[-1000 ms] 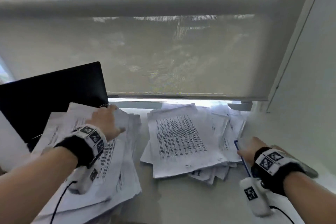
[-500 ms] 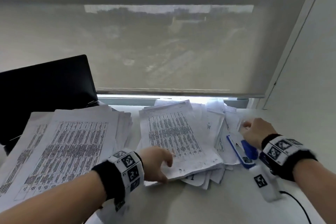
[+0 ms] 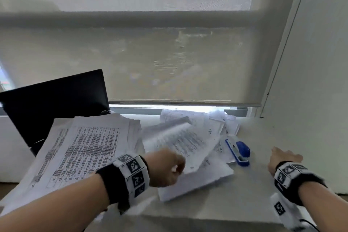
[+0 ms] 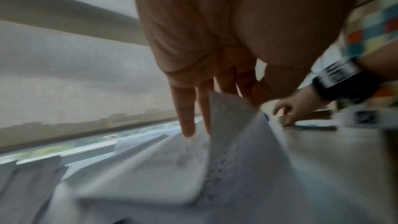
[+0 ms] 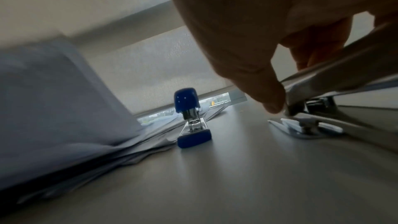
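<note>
Left grip (image 3: 165, 167) pinches the near corner of a printed sheaf (image 3: 184, 141) and holds it tilted up off the loose heap (image 3: 207, 177). Right grip (image 3: 282, 158) sits at the far right of the table (image 3: 244, 205), with thumb and curled fingers closed on a metal tool (image 5: 344, 67) too blurred to identify. The tall, fairly squared stack (image 3: 90, 147) on the left is the bigger pile and looks like the finished share. The loose heap in the middle, fanned and crooked, seems to be what is left, several sets at least. One sheaf is in hand. A blue stapler (image 3: 240, 151) lies untouched between the heap and the right grip. On this showing the work is probably past halfway.
</note>
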Tool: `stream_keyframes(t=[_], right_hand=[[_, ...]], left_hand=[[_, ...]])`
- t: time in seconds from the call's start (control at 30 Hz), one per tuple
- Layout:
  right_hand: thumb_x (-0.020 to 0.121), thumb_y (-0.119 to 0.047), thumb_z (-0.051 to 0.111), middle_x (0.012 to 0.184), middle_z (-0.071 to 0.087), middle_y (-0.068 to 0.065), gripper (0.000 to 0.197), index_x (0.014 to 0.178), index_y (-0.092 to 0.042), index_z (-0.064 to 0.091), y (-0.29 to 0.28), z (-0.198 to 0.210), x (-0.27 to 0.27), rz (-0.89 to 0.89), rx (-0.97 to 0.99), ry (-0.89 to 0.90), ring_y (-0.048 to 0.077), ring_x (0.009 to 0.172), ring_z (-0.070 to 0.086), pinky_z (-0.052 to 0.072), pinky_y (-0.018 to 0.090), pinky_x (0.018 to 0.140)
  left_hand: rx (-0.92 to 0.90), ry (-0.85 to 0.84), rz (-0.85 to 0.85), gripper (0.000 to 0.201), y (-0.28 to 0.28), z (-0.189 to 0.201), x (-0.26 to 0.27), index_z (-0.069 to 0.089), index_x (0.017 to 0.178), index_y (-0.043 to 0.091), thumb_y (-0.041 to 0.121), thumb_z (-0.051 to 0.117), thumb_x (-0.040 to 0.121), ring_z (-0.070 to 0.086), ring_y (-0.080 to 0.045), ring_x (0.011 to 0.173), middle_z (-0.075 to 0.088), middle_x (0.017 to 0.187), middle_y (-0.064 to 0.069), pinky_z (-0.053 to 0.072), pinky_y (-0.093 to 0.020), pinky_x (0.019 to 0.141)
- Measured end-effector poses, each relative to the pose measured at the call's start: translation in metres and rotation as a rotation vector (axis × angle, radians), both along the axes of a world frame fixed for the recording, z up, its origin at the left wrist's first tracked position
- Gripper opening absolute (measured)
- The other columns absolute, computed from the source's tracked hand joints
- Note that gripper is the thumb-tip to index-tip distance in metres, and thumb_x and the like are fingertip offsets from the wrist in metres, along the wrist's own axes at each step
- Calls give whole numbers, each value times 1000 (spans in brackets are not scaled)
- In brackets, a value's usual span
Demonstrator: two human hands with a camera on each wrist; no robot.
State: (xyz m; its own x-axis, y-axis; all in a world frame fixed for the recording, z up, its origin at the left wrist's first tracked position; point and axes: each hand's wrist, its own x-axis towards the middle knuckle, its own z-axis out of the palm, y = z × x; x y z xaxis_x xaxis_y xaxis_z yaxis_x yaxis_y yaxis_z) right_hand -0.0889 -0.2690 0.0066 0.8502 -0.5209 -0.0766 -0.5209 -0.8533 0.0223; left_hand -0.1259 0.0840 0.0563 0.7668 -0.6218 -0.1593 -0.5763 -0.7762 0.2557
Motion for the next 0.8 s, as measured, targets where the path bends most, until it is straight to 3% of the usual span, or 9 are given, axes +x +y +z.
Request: stream_keyframes(t=[0.13,0.2,0.27,0.33,0.4,0.47,0.6,0.7,0.8], right_hand=[[83,-31,60,111,67,3,23,99,-16,65,3,1,-20,2,74,-51,23,106,62,44,26,85],[75,-33,62,88,71,12,26,77,-8,69,3,1,-30,48,194,-170,31,87,66,47,26,71],[72,-31,66,72,68,16,28,64,-4,67,5,6,-44,87,284,-297,34,72,63,45,27,64],[72,-25,72,73,69,16,21,68,-5,69,7,20,-56,152,330,-393,34,73,64,46,29,67],[68,-25,74,82,72,16,21,80,-8,72,12,40,-65,216,378,-498,33,81,67,46,29,73],[66,-13,78,88,73,14,25,91,-8,73,19,56,-69,267,391,-550,30,85,68,45,27,76],[63,-12,81,79,72,0,30,91,-19,73,57,57,-73,447,476,-497,18,73,68,49,18,64],[69,-13,79,87,69,-2,32,99,-20,70,94,32,-71,589,541,-340,8,75,64,42,2,58],[75,-19,73,102,68,-5,40,114,-20,65,125,7,-64,679,495,-199,6,89,62,49,14,80]], left_hand=[[-119,355,-16,31,-5,-10,-34,68,96,23,43,56,76,65,-16,99,72,105,1,51,-36,94],[-98,315,92,43,-7,-25,-34,62,112,35,63,54,80,57,-18,119,61,129,4,44,-42,105],[127,200,176,64,-6,-42,-36,36,143,40,70,45,87,27,-26,145,29,157,6,24,-52,117],[282,181,159,76,-8,-56,-43,10,151,44,71,43,88,0,-31,150,1,164,9,5,-61,118],[343,198,96,81,-13,-64,-51,4,151,47,72,46,86,-7,-36,149,-7,163,9,0,-62,117],[361,217,3,77,-21,-60,-62,10,151,48,70,47,87,2,-38,149,0,164,10,8,-59,118],[162,203,-35,56,-39,-46,-68,44,141,33,55,55,91,42,-28,134,45,147,5,38,-43,110],[187,93,155,72,-37,-54,-58,42,141,23,62,61,84,40,-28,134,41,145,-3,36,-43,111],[324,116,318,109,-24,-69,-49,18,151,19,75,64,70,17,-35,146,14,160,-14,15,-49,120]])
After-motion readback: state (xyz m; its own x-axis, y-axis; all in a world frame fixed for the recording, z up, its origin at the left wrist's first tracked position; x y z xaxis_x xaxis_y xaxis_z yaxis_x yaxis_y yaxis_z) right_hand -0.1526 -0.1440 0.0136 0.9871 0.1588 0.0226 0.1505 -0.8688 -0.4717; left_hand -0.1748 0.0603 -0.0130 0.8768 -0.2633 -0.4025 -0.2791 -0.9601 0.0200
